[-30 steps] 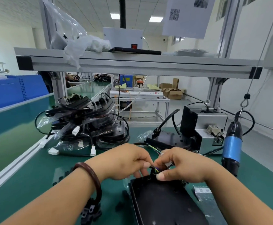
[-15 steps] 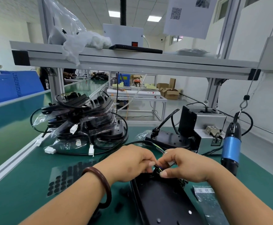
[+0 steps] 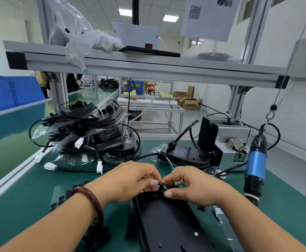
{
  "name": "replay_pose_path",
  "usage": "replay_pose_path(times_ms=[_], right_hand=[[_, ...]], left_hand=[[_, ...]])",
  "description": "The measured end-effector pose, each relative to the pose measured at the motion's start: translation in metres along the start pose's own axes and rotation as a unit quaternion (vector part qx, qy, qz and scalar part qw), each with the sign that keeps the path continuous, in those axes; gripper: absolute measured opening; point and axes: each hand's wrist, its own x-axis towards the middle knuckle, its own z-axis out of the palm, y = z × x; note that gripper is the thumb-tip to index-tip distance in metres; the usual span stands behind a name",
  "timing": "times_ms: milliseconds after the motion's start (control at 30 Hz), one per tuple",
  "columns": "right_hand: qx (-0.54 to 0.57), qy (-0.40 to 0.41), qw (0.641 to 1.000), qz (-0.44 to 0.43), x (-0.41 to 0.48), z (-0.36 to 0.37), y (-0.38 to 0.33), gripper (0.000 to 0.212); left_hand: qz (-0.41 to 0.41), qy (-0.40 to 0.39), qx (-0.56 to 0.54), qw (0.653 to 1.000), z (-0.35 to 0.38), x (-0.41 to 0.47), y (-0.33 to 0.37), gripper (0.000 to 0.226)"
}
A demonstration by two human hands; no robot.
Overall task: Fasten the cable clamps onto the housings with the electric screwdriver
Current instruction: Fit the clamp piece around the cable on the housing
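A flat black housing [image 3: 168,222] lies on the green mat in front of me, long axis pointing away. At its far end a black cable [image 3: 148,155] with coloured wires enters it. My left hand [image 3: 132,180] and my right hand [image 3: 190,186] meet there, both pinching the wires at the housing's edge; a small white connector shows between my right fingers. The clamp itself is hidden by my fingers. The blue electric screwdriver [image 3: 256,160] hangs on a hook to the right, untouched.
A stack of black housings [image 3: 92,135] with cables and white plugs sits back left. Another housing [image 3: 188,155] lies beside a grey metal screw feeder box [image 3: 228,137]. A sheet of black round pads [image 3: 66,195] lies left. An aluminium shelf [image 3: 130,64] runs overhead.
Both hands stay pinched together at the housing's far end with only small finger shifts. My view has tilted down slightly, showing more of the housing.
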Motion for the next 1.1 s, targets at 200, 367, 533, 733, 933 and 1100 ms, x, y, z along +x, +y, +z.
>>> replay_pose_path(times_ms=[200,367,533,733,933,1100], right_hand=[[-0.009,-0.020,0.999,-0.026,0.005,0.015,-0.015,0.016],[0.044,-0.025,0.998,0.021,0.008,0.009,-0.014,0.015],[-0.022,0.046,0.989,0.140,0.034,0.009,0.011,0.029],[-0.334,0.052,0.912,0.231,0.058,0.027,0.019,0.053],[-0.151,0.052,0.986,0.040,0.077,0.030,-0.017,0.032],[-0.147,-0.076,0.984,0.061,0.100,0.038,-0.043,0.023]], left_hand=[[-0.005,0.082,0.059,0.995,-0.004,-0.040,-0.008,0.010],[0.021,0.172,0.041,0.984,0.010,-0.065,-0.011,0.014],[0.053,0.205,0.136,0.968,0.016,-0.072,-0.011,0.011],[0.048,0.223,0.074,0.971,0.018,-0.073,-0.012,0.011],[-0.008,0.223,0.016,0.975,0.019,-0.072,-0.012,0.023],[-0.064,0.204,-0.036,0.976,0.017,-0.074,-0.014,0.022]])
